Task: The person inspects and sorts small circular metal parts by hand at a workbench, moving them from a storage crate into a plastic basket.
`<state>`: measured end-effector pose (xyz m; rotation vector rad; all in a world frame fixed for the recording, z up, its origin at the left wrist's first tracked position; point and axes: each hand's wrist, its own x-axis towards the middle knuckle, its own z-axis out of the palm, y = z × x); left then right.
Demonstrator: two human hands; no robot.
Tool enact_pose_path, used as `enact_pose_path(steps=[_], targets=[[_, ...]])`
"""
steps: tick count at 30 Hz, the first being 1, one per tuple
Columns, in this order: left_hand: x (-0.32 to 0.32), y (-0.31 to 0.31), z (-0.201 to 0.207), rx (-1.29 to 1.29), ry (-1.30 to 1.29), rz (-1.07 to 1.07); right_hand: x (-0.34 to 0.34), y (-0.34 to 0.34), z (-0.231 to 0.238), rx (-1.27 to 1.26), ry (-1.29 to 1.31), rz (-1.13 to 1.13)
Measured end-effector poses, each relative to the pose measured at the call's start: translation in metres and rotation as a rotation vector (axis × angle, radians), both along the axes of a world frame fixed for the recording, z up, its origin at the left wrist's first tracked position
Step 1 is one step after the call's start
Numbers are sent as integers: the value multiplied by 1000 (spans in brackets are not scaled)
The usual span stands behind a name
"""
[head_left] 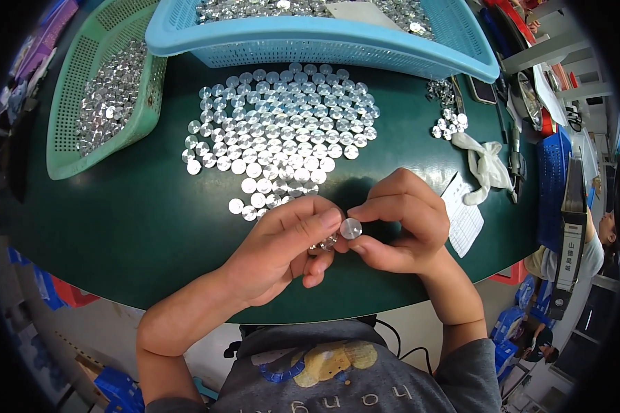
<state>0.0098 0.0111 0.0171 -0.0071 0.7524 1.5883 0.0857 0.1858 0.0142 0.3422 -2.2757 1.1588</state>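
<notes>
Between the thumb and fingers of my right hand point(406, 224) is a small round silver metal disc point(351, 228), its flat face turned up. My left hand point(289, 244) is closed beside it, the thumb tip almost at the disc, with a few more shiny metal pieces point(327, 242) in its curled fingers. Just beyond both hands, many similar silver discs point(282, 131) lie flat in close rows on the dark green table point(165, 227). The nearest of these rows reaches the left hand's knuckles.
A blue basket point(324, 31) of metal parts spans the far side; a green basket point(107, 165) of them stands left. To the right lie loose parts point(451, 124), a white glove point(486, 168), a paper sheet point(465, 217) and a phone point(482, 91). Other people point(589, 255) are at far right.
</notes>
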Motion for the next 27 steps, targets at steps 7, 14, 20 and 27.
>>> enact_pose_path(steps=[7,14,20,27], targets=[[2,2,-6,-36,85,84,-9,11,4,80,-59,20],[1,2,0,-57,129,87,-16,30,-17,201,-197,-439],[1,2,2,-69,111,63,-18,27,-23,292,-218,-504],[3,3,3,-125,98,122,-7,12,1,85,-44,-150]])
